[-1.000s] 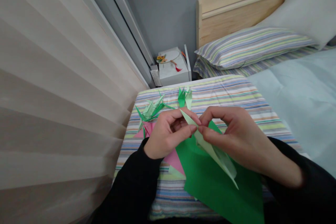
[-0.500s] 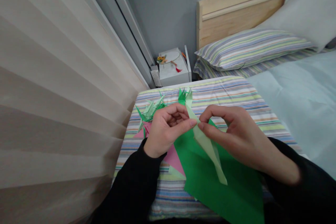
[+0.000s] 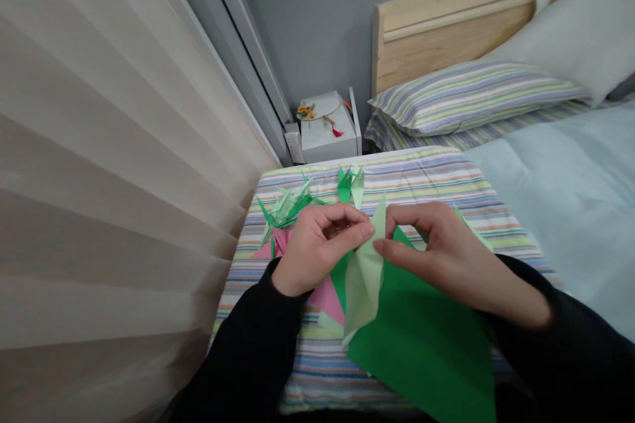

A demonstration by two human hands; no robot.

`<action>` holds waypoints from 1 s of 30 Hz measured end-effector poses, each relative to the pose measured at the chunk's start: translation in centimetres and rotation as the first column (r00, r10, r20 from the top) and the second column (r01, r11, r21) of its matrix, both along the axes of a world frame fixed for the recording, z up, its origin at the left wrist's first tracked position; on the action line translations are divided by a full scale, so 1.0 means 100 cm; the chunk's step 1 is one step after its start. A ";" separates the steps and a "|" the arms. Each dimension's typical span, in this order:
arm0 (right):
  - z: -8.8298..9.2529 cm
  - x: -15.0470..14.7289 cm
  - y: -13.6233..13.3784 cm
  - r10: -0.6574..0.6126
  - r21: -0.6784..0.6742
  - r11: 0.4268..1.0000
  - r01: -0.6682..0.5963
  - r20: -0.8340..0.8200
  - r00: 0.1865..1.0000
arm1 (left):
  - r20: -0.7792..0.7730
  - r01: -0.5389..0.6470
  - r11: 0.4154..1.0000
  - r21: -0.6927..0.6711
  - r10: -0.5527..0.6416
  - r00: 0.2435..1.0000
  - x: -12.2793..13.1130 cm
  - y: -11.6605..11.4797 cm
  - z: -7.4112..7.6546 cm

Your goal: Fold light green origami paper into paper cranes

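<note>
My left hand (image 3: 317, 252) and my right hand (image 3: 446, 258) both pinch a folded pale green origami paper (image 3: 364, 281) at its upper part, fingertips close together. The paper hangs down between them, its lower point over a bright green paper sheet (image 3: 421, 350). A thin pale green strip (image 3: 471, 228) shows beyond my right hand. A pink paper (image 3: 326, 301) lies under my left wrist. Green origami cranes (image 3: 285, 208) and another folded green piece (image 3: 347, 184) lie just beyond my left hand.
All this lies on a striped bedcover (image 3: 397, 182). A beige pleated curtain (image 3: 109, 165) fills the left side. A pale blue sheet (image 3: 560, 205) lies to the right. Beyond are a striped pillow (image 3: 471, 98), a wooden headboard (image 3: 436, 39) and a white bedside box (image 3: 327, 129).
The pale green paper has swung from a slant toward lower right to hanging nearly straight down, and it looks wider. My right hand has moved slightly left.
</note>
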State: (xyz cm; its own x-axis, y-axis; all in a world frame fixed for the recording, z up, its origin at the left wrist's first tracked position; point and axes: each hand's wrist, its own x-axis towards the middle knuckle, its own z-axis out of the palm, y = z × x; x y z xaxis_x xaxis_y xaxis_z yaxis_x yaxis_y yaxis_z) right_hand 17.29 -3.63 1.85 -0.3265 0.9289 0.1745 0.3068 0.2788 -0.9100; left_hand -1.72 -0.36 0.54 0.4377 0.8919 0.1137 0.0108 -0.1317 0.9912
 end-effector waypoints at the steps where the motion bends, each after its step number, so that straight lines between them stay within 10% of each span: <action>1: -0.001 0.000 0.000 0.000 -0.004 1.000 0.000 -0.005 1.000 | -0.010 0.007 1.000 0.001 -0.007 1.000 0.000 0.000 0.001; 30: -0.014 0.000 0.004 -0.249 0.134 0.956 0.262 -0.104 0.963 | -0.096 0.047 0.991 0.123 -0.035 0.995 0.000 0.002 0.000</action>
